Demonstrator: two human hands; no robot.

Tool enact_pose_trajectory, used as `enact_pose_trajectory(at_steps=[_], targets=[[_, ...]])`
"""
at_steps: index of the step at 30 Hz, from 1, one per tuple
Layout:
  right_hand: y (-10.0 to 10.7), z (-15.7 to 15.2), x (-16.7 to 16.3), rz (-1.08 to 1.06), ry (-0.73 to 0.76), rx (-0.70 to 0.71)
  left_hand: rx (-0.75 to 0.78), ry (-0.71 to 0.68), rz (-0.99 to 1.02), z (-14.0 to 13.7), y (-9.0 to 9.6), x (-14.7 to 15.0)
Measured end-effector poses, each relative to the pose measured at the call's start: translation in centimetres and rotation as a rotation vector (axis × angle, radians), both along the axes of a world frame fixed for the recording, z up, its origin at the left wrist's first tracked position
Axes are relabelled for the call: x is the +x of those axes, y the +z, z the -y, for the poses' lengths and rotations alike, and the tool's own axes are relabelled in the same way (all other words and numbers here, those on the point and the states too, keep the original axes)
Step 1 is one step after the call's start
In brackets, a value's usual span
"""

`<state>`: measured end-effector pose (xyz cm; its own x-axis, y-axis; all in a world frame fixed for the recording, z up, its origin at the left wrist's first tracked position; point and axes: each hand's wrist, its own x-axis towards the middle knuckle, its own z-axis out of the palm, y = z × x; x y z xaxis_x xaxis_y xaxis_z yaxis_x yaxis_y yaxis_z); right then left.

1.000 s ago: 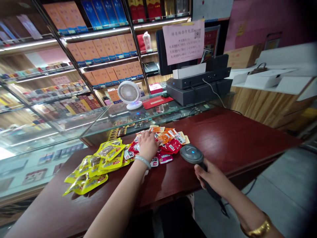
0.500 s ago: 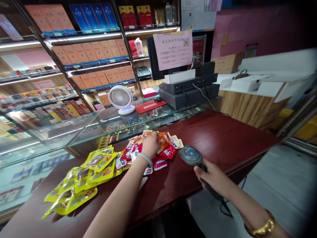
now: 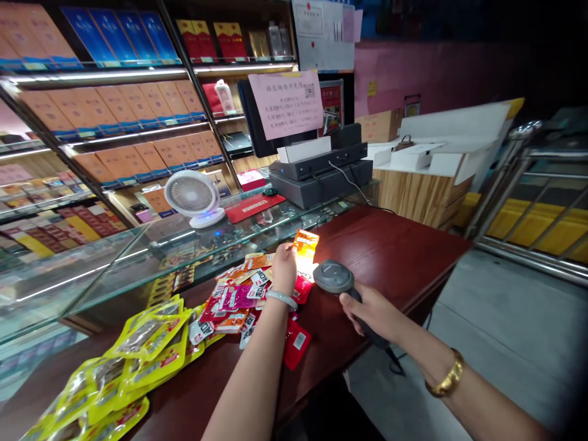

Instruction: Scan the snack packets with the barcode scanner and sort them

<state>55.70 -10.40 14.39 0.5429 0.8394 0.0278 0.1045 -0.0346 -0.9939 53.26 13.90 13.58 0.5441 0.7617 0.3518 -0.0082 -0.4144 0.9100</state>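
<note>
My left hand (image 3: 285, 269) pinches an orange snack packet (image 3: 306, 246) and holds it up above the pile. Bright light from the scanner falls on the packet. A handheld barcode scanner (image 3: 334, 277) is gripped in my right hand (image 3: 374, 311), its head close to the packet's lower right. Under and beside my left wrist lies a heap of small red, orange and white snack packets (image 3: 239, 297). One red packet (image 3: 296, 343) with a barcode rests nearer to me. Yellow snack bags (image 3: 151, 334) are piled on the left of the dark red tabletop (image 3: 390, 245).
Behind the table runs a glass display counter (image 3: 138, 257), bearing a white fan (image 3: 195, 196), a red mat (image 3: 252, 207) and a dark cash drawer (image 3: 316, 184). A monitor carries a pink paper sign (image 3: 285, 105). Shelves of boxes stand behind; a metal railing (image 3: 533, 202) is at right.
My left hand has lifted an orange packet from the heap. The scanner now shines on it. A red packet now lies near the front. My view has turned right.
</note>
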Motion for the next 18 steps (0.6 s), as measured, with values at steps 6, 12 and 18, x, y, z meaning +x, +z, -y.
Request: enact_pose_trajectory(at_steps=[6, 12, 18], targets=[[-1.6, 0.7, -0.3, -0.231, -0.065, 0.004, -0.005, -0.287, -0.107, 2.1, 0.1, 0.8], [-2.7, 1.4, -0.3, -0.188, -0.119, -0.059, 0.603, -0.037, -0.725, 0.9, 2.7, -3.1], [-2.7, 0.9, -0.9, -0.187, -0.085, -0.026, 0.759, -0.081, -1.056, 1.0, 3.0, -4.6]])
